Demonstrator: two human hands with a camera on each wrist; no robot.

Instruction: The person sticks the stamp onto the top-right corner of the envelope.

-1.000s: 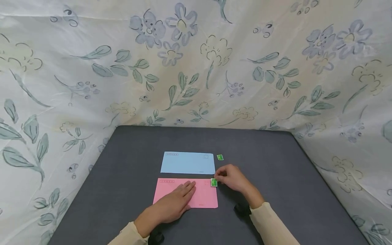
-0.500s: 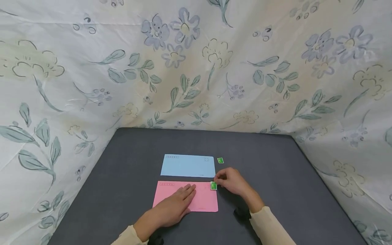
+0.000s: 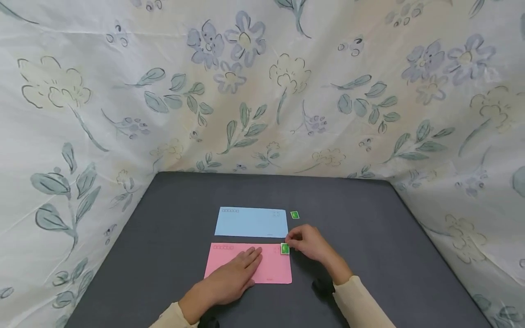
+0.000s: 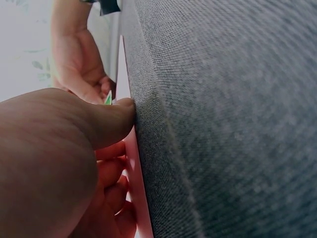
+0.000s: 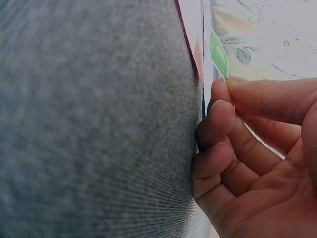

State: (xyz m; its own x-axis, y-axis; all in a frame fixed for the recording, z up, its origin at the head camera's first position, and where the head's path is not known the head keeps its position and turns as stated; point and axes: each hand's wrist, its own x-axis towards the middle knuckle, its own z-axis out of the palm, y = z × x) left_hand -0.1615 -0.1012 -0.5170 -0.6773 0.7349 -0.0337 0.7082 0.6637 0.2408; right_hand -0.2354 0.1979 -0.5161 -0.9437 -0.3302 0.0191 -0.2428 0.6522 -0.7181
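Note:
A pink envelope (image 3: 270,264) lies on the dark table, with my left hand (image 3: 234,275) resting flat across it, fingers straight. Between thumb and index finger, my right hand (image 3: 309,243) pinches a green stamp (image 3: 285,248) with a white border by its edge. From the head view the stamp overlaps the pink envelope's upper right corner. In the right wrist view the stamp (image 5: 219,54) stands tilted, raised off the envelope. The right hand's other fingers are curled near the table surface.
Beyond the pink envelope lies a light blue envelope (image 3: 251,223). A second green stamp (image 3: 295,215) rests on the table (image 3: 348,205) just right of it. Floral cloth (image 3: 262,91) rises behind and beside the table.
The right hand and its pinched stamp have shifted very slightly left over the pink envelope's corner. The head view has tilted a little. The left hand stays in place.

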